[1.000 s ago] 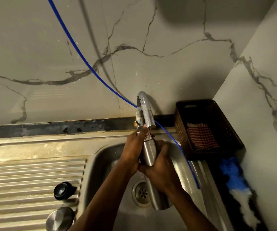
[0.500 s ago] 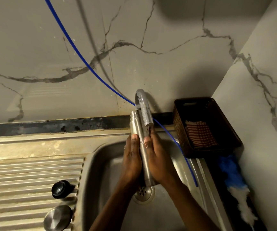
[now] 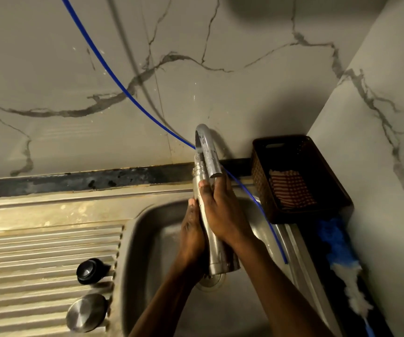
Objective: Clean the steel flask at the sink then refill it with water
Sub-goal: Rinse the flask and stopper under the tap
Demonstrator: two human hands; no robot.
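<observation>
Home kitchen: steel sink (image 3: 147, 215), tap (image 3: 208, 152), marble-look wall tiles (image 3: 220, 81).

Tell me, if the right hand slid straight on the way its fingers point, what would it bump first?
Most likely the tap. The right hand points up along the flask, fingertips just under the spout's end, though depth is hard to judge.

silver flask (image 3: 218, 246), blue tube (image 3: 113, 76), brown basket (image 3: 337, 190), grey-veined marble wall (image 3: 244, 45).
</observation>
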